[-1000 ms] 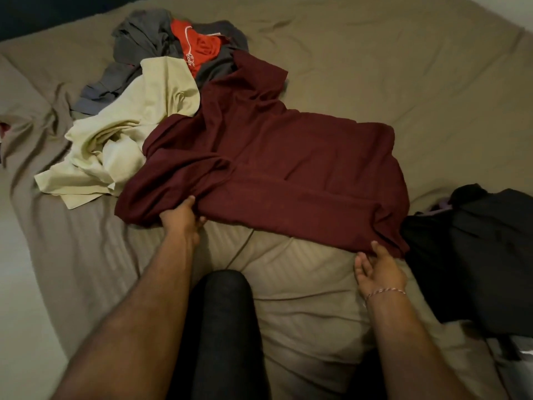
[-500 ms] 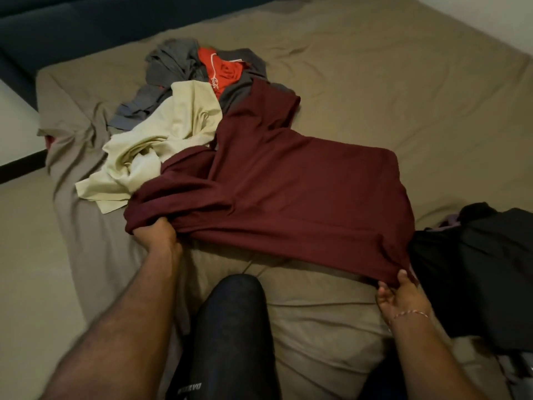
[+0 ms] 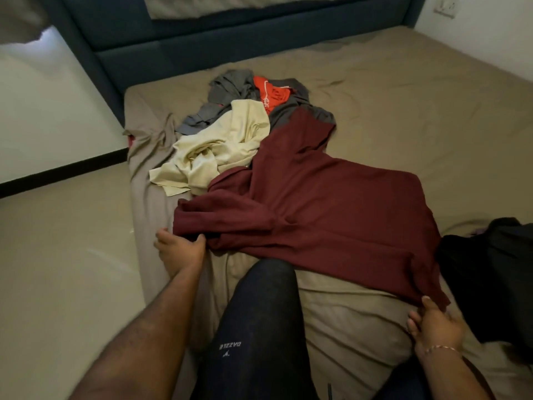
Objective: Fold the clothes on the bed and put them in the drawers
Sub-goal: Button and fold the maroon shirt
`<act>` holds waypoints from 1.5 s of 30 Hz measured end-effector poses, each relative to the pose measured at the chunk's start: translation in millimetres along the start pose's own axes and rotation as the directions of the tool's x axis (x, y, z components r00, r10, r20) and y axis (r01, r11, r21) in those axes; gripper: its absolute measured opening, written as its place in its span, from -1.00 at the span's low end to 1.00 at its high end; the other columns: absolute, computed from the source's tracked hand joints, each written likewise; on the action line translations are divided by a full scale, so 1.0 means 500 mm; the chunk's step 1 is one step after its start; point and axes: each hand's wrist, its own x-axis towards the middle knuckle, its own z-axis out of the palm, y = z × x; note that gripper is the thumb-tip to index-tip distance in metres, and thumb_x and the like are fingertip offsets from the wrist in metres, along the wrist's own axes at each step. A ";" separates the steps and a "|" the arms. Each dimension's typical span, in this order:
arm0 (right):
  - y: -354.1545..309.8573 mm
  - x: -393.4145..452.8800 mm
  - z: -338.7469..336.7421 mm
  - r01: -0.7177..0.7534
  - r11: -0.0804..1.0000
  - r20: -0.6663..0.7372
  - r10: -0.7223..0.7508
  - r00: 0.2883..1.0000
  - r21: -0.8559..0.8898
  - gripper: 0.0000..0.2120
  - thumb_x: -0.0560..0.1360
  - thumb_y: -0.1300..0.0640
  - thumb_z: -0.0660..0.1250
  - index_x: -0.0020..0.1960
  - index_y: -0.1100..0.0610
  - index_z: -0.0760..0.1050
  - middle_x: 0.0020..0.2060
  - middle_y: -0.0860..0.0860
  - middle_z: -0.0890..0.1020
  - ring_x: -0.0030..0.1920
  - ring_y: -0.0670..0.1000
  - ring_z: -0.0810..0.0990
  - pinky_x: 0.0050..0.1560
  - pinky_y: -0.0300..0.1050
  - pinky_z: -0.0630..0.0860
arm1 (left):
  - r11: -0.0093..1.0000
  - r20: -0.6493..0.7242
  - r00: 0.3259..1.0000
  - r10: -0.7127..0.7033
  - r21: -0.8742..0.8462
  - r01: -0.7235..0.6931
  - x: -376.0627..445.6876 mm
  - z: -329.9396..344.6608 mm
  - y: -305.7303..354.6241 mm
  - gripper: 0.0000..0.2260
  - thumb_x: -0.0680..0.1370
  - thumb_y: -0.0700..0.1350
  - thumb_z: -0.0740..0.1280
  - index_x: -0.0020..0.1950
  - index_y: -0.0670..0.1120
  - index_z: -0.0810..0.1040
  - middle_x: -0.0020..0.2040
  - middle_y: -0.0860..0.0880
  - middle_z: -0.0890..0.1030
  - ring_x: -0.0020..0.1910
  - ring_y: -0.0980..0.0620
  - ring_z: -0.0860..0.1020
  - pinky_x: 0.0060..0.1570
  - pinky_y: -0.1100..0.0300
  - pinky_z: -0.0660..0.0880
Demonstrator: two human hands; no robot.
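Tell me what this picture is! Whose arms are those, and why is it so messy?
The camera sits on a person's head and looks down, so you see their own arms. They kneel on a bed with a brown sheet. Their left hand grips one corner of a dark red shirt, and their right hand pinches another corner, spreading it to fold. Behind it lies a pile: a cream garment, a grey garment and an orange one. Dark clothes lie on the right.
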 end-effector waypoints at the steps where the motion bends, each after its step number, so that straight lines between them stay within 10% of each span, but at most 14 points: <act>1: 0.008 -0.008 -0.001 -0.003 1.000 -0.054 0.003 0.999 -0.003 -0.59 0.61 0.15 0.37 0.41 0.04 0.34 0.03 0.15 0.58 -0.25 0.00 0.57 -0.34 -0.09 0.53 | 0.990 0.017 0.996 0.089 0.108 -0.091 0.003 -0.007 -0.007 -0.16 0.40 0.05 0.58 0.51 -0.09 0.18 0.42 -0.28 0.35 0.33 -0.37 0.42 0.20 -0.28 0.51; 6: 0.042 -0.058 -0.009 -0.037 0.999 -0.047 0.035 0.998 -0.031 -0.41 0.62 0.13 0.32 0.55 -0.11 0.13 0.10 0.12 0.52 -0.21 0.02 0.60 -0.33 -0.07 0.53 | 0.751 0.141 0.872 0.469 0.456 -0.478 0.033 -0.027 0.014 -0.73 0.51 0.02 0.44 0.20 0.04 0.60 0.29 -0.14 0.45 0.28 -0.20 0.40 0.19 -0.16 0.44; 14: 0.041 -0.129 0.049 0.103 0.953 0.244 -0.032 0.969 -0.285 -0.70 0.65 0.20 0.28 0.38 0.10 0.45 -0.19 0.15 0.57 -0.30 0.07 0.50 -0.33 -0.07 0.44 | 0.674 0.314 0.698 0.643 0.201 -0.711 0.039 -0.091 0.145 -0.86 0.59 0.09 0.31 -0.05 0.04 0.49 -0.25 0.02 0.59 -0.28 -0.05 0.57 -0.28 0.09 0.46; 16: 0.027 -0.182 0.098 0.146 0.936 0.439 0.010 0.898 -0.320 -0.80 0.66 0.23 0.28 0.25 0.17 0.55 -0.15 0.15 0.60 -0.22 0.07 0.54 -0.23 -0.04 0.47 | 0.765 0.351 0.734 0.581 0.073 -0.640 0.004 -0.100 0.193 -0.83 0.58 0.09 0.35 -0.14 0.04 0.51 -0.29 0.07 0.59 -0.31 0.07 0.55 -0.29 0.13 0.41; 18: 0.019 -0.247 0.147 0.144 0.942 0.604 0.074 0.793 -0.304 -0.84 0.67 0.25 0.25 0.20 0.22 0.56 -0.11 0.15 0.61 -0.21 0.04 0.56 -0.21 -0.08 0.46 | 0.915 0.477 0.788 0.390 -0.298 -0.273 -0.074 -0.088 0.233 -0.82 0.61 -0.02 0.38 -0.18 -0.01 0.58 -0.29 0.02 0.64 -0.30 0.05 0.59 -0.20 0.12 0.47; 20: 0.017 -0.314 0.197 0.195 0.943 0.765 0.088 0.638 -0.271 -0.80 0.67 0.24 0.27 0.27 0.19 0.54 0.00 0.13 0.65 -0.13 0.00 0.62 -0.14 -0.13 0.50 | 0.847 0.650 0.725 0.228 -0.500 0.181 -0.171 -0.074 0.252 -0.85 0.62 -0.13 0.38 -0.15 -0.05 0.64 -0.22 -0.08 0.68 -0.24 -0.04 0.64 -0.14 0.06 0.55; 23: 0.037 -0.374 0.241 0.257 0.951 0.913 0.056 0.405 -0.173 -0.64 0.62 0.19 0.38 0.40 0.05 0.48 0.23 0.06 0.67 0.19 0.00 0.67 0.20 -0.08 0.59 | 0.833 0.758 0.600 0.256 -0.488 0.261 -0.257 -0.068 0.246 -0.87 0.63 0.00 0.37 -0.03 -0.02 0.65 -0.21 -0.02 0.64 -0.28 0.05 0.59 -0.32 0.17 0.52; 26: 0.057 -0.379 0.253 0.118 0.986 0.848 0.035 0.528 -0.114 -0.70 0.60 0.22 0.38 0.31 0.03 0.60 0.15 0.11 0.72 0.19 0.16 0.70 0.26 0.20 0.60 | 0.827 0.810 0.479 0.337 -0.498 0.261 -0.257 -0.066 0.223 -0.67 0.57 0.18 0.31 0.07 -0.06 0.66 -0.18 -0.04 0.67 -0.30 0.03 0.63 -0.45 0.12 0.57; 29: 0.066 -0.352 0.247 -0.011 0.997 0.736 0.068 0.673 -0.082 -0.75 0.59 0.32 0.33 0.23 0.18 0.64 0.07 0.18 0.74 0.12 0.22 0.72 0.19 0.16 0.64 | 0.829 0.576 0.731 0.366 -0.559 0.025 -0.215 -0.046 0.183 -0.86 0.60 -0.01 0.38 -0.01 -0.05 0.67 -0.11 -0.04 0.69 -0.15 -0.03 0.64 -0.23 0.06 0.62; 32: 0.066 -0.324 0.232 -0.143 0.989 0.681 0.122 0.722 -0.027 -0.73 0.54 0.40 0.32 0.23 0.32 0.58 -0.01 0.19 0.75 -0.03 0.13 0.76 -0.13 -0.09 0.68 | 0.943 0.320 0.896 0.307 -0.229 -0.242 -0.148 -0.012 0.121 -0.75 0.54 -0.12 0.45 0.21 -0.09 0.62 0.16 -0.12 0.61 0.19 -0.12 0.58 0.27 -0.01 0.51; 34: 0.058 -0.315 0.219 -0.189 0.982 0.674 0.150 0.723 -0.016 -0.71 0.51 0.45 0.28 0.21 0.34 0.57 -0.02 0.21 0.75 -0.08 0.12 0.76 -0.20 -0.11 0.67 | 0.940 0.393 0.857 0.333 -0.071 -0.332 -0.119 0.005 0.093 -0.53 0.50 -0.08 0.47 0.41 -0.07 0.49 0.33 -0.17 0.49 0.35 -0.19 0.45 0.39 -0.08 0.42; 40: 0.017 -0.315 0.193 -0.108 0.993 0.742 0.100 0.663 -0.038 -0.68 0.54 0.38 0.34 0.28 0.30 0.57 0.16 0.26 0.69 0.19 0.25 0.68 0.27 0.18 0.58 | 0.582 0.619 0.456 0.640 -0.002 -0.813 -0.060 0.075 0.116 -0.34 0.56 0.07 0.40 0.62 0.04 0.27 0.51 -0.01 0.41 0.49 -0.08 0.36 0.42 -0.17 0.34; 45: -0.055 -0.276 0.206 -0.064 0.995 0.758 0.100 0.645 -0.077 -0.54 0.40 0.32 0.39 0.29 0.42 0.53 0.17 0.37 0.64 0.14 0.30 0.63 0.28 0.22 0.53 | 0.518 0.661 0.474 0.582 0.148 -0.843 -0.024 0.129 0.165 -0.83 0.63 -0.01 0.27 0.20 0.09 0.55 0.14 0.01 0.65 0.19 -0.12 0.59 0.19 -0.08 0.36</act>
